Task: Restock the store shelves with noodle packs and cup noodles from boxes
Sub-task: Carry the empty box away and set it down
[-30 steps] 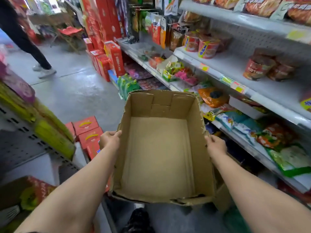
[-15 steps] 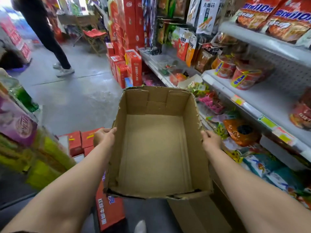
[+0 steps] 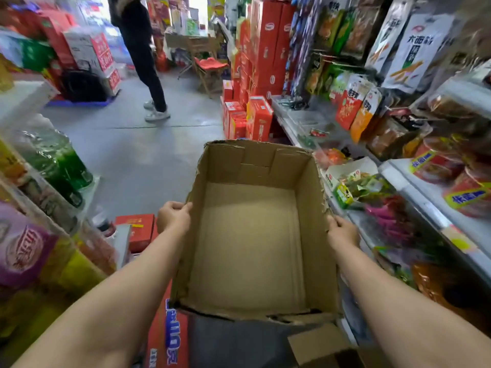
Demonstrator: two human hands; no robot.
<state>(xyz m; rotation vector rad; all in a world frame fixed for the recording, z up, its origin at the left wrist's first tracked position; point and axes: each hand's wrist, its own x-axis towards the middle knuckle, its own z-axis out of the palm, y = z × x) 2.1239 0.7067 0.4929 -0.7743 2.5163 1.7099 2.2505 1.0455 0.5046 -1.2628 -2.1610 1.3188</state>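
I hold an empty brown cardboard box (image 3: 249, 235) out in front of me, its top open and its edges torn. My left hand (image 3: 174, 217) grips the box's left wall near the rim. My right hand (image 3: 342, 232) grips the right wall. Nothing lies inside the box. Red cup noodles (image 3: 438, 163) stand on the white shelf (image 3: 414, 189) at the right. Noodle and snack packs (image 3: 353, 102) hang and lie further along that shelf.
A person in dark trousers (image 3: 143, 62) stands up the aisle on the grey floor (image 3: 127, 150). Red cartons (image 3: 255, 120) are stacked at the shelf's far end. Green bottles (image 3: 61, 166) and a purple pack (image 3: 24, 248) fill the left rack. A red carton (image 3: 167, 335) lies below the box.
My view has swung up and along the aisle, with the box still held in both hands. The standing person has come closer to the middle of the view.
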